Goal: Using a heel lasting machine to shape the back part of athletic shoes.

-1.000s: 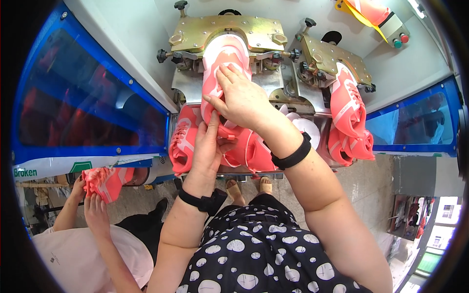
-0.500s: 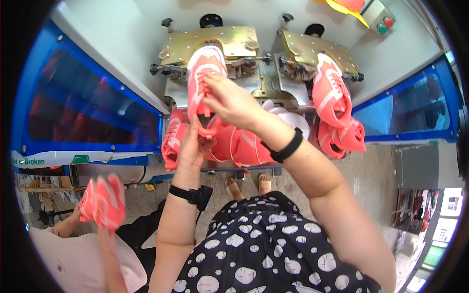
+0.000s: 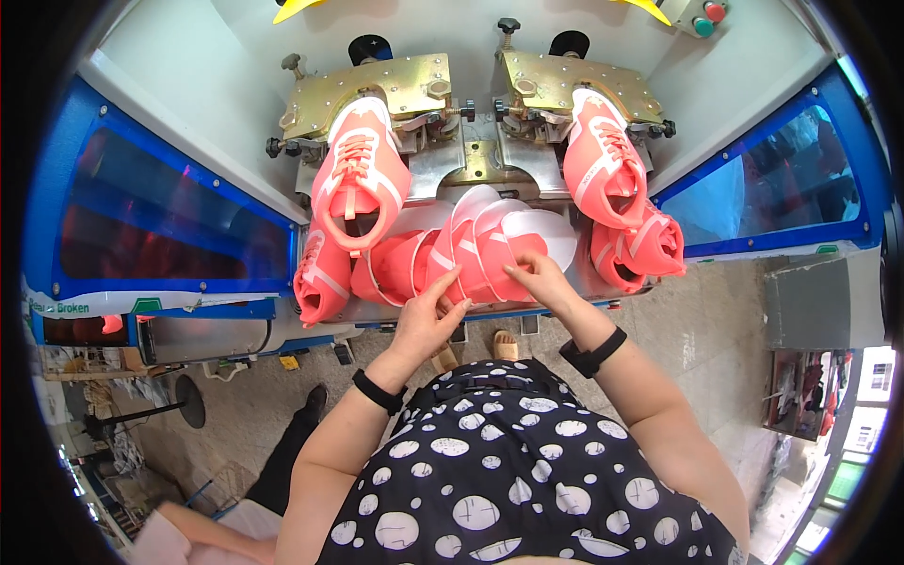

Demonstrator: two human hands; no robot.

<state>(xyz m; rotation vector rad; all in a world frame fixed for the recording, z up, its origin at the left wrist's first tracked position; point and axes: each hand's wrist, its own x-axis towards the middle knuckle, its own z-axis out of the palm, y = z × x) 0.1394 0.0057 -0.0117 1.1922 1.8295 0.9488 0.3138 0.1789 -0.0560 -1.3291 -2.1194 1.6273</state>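
Observation:
A row of pink-and-white shoe uppers [image 3: 471, 247] leans on the machine's front ledge. My left hand [image 3: 426, 315] touches the near edge of this row with its fingers spread. My right hand [image 3: 533, 276] pinches the edge of one upper in the row. Two pink uppers are mounted on the brass fixtures: one on the left fixture [image 3: 360, 174], one on the right fixture [image 3: 603, 160]. More pink uppers hang at the ledge's left end [image 3: 318, 281] and right end [image 3: 640, 250].
The white machine has blue-framed tinted panels on the left [image 3: 151, 226] and right [image 3: 782, 179]. Red and green buttons [image 3: 708, 17] sit at the top right. Another person's sleeve [image 3: 202, 532] shows at the lower left on the stone floor.
Both hands dropped from the upper on the left fixture down to the row on the ledge. The view shifted, bringing both fixtures to the centre. The other person's hands with a pink upper left the view.

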